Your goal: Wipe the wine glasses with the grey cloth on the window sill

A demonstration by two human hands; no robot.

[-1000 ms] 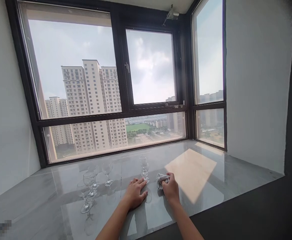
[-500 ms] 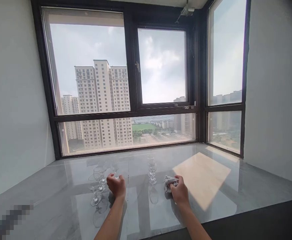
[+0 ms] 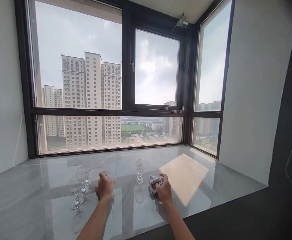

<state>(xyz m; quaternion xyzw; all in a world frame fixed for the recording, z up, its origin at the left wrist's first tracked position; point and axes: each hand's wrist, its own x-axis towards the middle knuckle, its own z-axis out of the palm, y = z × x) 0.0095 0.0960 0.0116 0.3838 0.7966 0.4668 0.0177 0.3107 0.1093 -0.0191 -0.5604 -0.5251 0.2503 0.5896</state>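
Note:
My left hand [image 3: 104, 185] is curled above the sill, its fingers closed at a stemmed glass [image 3: 106, 175] that is mostly hidden behind them. Left of it, several clear stemmed glasses [image 3: 77, 202] stand upright in a slanting row, apart from the hand. In my right hand [image 3: 164, 188] a bunched grey cloth [image 3: 155, 183] is gripped between thumb and fingers, low over the sill. Between my hands, a little farther back, two stemmed glasses [image 3: 140, 178] stand one behind the other, touched by neither hand.
The glossy grey marble sill [image 3: 126, 220] shows reflections and a bright sunlit patch [image 3: 186, 176] at right. Dark-framed windows [image 3: 108, 112] close off the back, with white walls [image 3: 248, 100] at either side. The sill's front edge slants up to the right.
The view has turned right, so everything sits farther left. My left hand has shifted slightly right relative to the glasses and closed more. The right hand keeps the cloth.

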